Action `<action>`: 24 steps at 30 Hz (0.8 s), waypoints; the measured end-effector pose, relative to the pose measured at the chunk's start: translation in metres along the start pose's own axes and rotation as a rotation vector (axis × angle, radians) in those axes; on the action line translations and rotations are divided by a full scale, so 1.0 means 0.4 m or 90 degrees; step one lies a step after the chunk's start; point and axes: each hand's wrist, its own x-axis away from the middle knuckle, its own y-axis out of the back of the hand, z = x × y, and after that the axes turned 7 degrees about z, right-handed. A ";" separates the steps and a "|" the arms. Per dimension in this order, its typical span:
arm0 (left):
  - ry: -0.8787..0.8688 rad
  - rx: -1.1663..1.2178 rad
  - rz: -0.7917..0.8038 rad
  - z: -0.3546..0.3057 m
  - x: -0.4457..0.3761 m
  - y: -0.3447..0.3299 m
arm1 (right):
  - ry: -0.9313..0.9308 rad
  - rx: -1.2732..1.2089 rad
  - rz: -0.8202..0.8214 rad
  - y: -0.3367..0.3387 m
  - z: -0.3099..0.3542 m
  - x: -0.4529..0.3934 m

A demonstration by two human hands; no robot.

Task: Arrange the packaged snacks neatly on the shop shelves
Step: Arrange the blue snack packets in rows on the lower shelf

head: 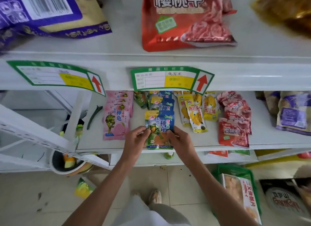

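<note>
Both hands are working at the near edge of the middle shelf [94, 141]. The left hand [135, 142] is pinching the left edge of a blue turtle-print pouch [159, 129]; the right hand [179, 139] is pinching its right edge. The pouch is lying flat, glossy blue with a yellow corner and a cartoon turtle, heading a row of matching pouches running toward the far side. Pink turtle pouches [117, 118] are lying just left of it, yellow mango packets [196, 114] to the right, red cherry packets [234, 121] further right. A green hair clip [93, 116] is resting left of the pink stack.
</note>
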 end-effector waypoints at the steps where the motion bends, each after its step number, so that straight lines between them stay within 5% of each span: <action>1: -0.029 -0.034 0.010 -0.004 0.005 0.000 | 0.012 -0.008 -0.001 -0.001 -0.003 0.017; 12: -0.156 -0.284 -0.018 -0.016 0.118 -0.064 | 0.121 0.120 -0.069 -0.037 -0.027 0.145; 24: 0.061 -0.050 0.060 -0.100 0.124 -0.027 | 0.035 0.006 -0.028 0.041 0.045 0.198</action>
